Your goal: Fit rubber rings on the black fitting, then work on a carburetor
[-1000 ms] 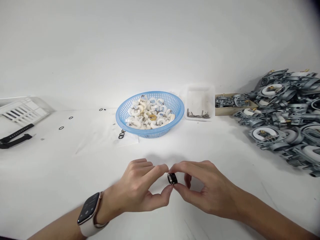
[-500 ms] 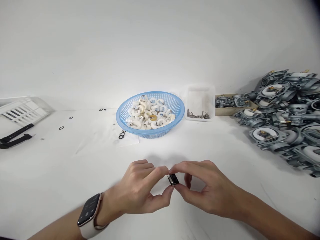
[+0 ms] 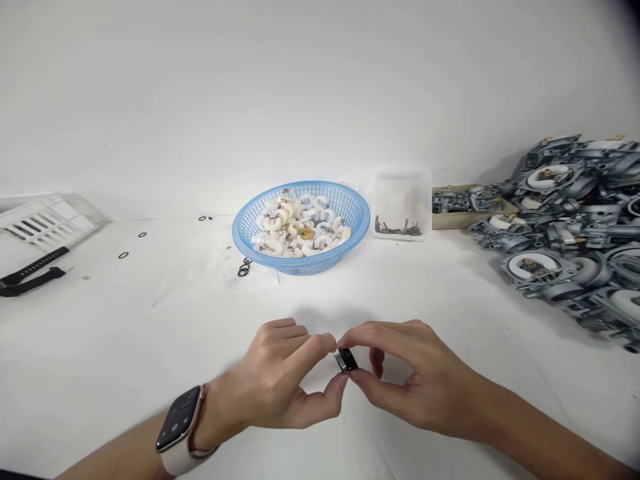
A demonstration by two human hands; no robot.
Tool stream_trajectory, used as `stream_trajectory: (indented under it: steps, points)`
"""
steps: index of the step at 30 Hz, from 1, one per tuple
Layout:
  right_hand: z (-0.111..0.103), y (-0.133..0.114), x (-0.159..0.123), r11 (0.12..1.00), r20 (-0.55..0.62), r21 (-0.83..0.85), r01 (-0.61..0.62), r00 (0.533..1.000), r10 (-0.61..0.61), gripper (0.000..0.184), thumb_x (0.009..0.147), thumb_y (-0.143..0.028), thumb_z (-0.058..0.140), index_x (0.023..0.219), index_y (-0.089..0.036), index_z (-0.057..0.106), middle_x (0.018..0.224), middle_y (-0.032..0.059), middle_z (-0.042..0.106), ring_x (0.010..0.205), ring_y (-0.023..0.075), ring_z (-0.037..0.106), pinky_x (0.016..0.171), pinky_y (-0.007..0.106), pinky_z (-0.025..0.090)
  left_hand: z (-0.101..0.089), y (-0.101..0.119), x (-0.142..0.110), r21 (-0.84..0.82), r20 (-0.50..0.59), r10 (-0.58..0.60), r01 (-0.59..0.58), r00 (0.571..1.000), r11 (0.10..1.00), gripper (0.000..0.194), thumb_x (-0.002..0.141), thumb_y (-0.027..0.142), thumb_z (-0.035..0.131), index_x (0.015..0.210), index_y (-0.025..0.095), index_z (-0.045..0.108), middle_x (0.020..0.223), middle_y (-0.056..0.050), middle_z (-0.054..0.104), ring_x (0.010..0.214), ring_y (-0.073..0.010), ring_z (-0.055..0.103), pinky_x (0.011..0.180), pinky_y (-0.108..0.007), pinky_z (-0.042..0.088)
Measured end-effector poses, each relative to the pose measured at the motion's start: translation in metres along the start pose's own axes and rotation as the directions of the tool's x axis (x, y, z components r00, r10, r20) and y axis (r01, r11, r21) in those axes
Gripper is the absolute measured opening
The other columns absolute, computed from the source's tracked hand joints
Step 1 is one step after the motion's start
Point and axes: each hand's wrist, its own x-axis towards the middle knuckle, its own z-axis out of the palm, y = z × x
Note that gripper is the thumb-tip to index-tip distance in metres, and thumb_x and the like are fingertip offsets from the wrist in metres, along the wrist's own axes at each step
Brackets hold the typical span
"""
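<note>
The white desk (image 3: pixel 200 347) spreads beneath everything, its far edge meeting the wall. A heap of grey metal castings with white curved inserts (image 3: pixel 585 233) covers its far right part. Near the middle of the desk, the left hand (image 3: pixel 287 377) and the right hand (image 3: pixel 415 380) face each other, each with thumb and index finger narrowly apart, pinching the same small part. A blue oval perforated plastic basket (image 3: pixel 300 265) stands toward the far edge, full of white C-shaped pieces (image 3: pixel 273 247), one of them amber. By the left edge of the view lies a white slotted plastic rack (image 3: pixel 50 223). Just right of the basket sits a translucent white tray (image 3: pixel 397 187) with thin metal pins (image 3: pixel 400 231) along its near side; next comes an open tan box (image 3: pixel 455 220) of metal parts. A black strap (image 3: pixel 35 283) lies in front of the rack. A watch with a pale band (image 3: pixel 180 420) is on the left wrist. The small black cylindrical part with silvery rims (image 3: pixel 347 360) is between both hands' fingertips. Thin black rings (image 3: pixel 243 270) lie just left of the basket.
</note>
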Motion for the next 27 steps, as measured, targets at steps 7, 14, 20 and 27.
stream_trajectory:
  steps: [7,14,20,27]
  points:
    - [-0.0010,-0.0013,0.0001,1.000,-0.006,0.006,0.011,1.000,-0.011,0.031,0.093,-0.015,0.064,0.120,-0.030,0.058,0.096,-0.0081,0.072,0.067,0.0069,0.062,0.069,0.018,0.050,0.0006,0.0001,0.0009,0.010,0.003,0.002,-0.002,1.000,1.000,0.016,0.087,0.017,0.064,0.100,0.015,0.056,0.061,0.009,0.035,0.050,-0.0096,0.026,0.046,-0.028,0.023]
    - [-0.0003,-0.0004,0.0005,1.000,-0.003,0.002,0.003,1.000,-0.003,0.032,0.093,-0.014,0.064,0.120,-0.031,0.059,0.097,-0.0089,0.072,0.068,0.0068,0.063,0.069,0.019,0.050,0.0002,-0.0001,-0.0008,-0.004,0.001,-0.002,0.002,1.000,1.000,0.016,0.087,0.015,0.065,0.100,0.015,0.055,0.062,0.009,0.034,0.051,-0.0097,0.024,0.046,-0.028,0.022]
    - [-0.0009,-0.0013,-0.0005,1.000,-0.008,0.007,0.012,1.000,-0.011,0.033,0.093,-0.013,0.064,0.120,-0.031,0.059,0.096,-0.0086,0.072,0.067,0.0068,0.062,0.069,0.018,0.050,-0.0006,0.0014,-0.0003,0.004,-0.003,0.006,-0.006,1.000,1.000,0.015,0.087,0.016,0.065,0.098,0.015,0.055,0.061,0.009,0.035,0.050,-0.0096,0.026,0.046,-0.028,0.023]
    - [-0.0008,-0.0004,0.0010,1.000,-0.005,0.005,-0.002,1.000,0.002,0.033,0.093,-0.013,0.064,0.120,-0.030,0.059,0.097,-0.0076,0.072,0.067,0.0075,0.062,0.069,0.019,0.051,-0.0011,0.0006,0.0014,0.012,0.006,0.005,-0.005,1.000,1.000,0.015,0.088,0.017,0.064,0.099,0.015,0.056,0.060,0.009,0.037,0.049,-0.0099,0.027,0.045,-0.028,0.024]
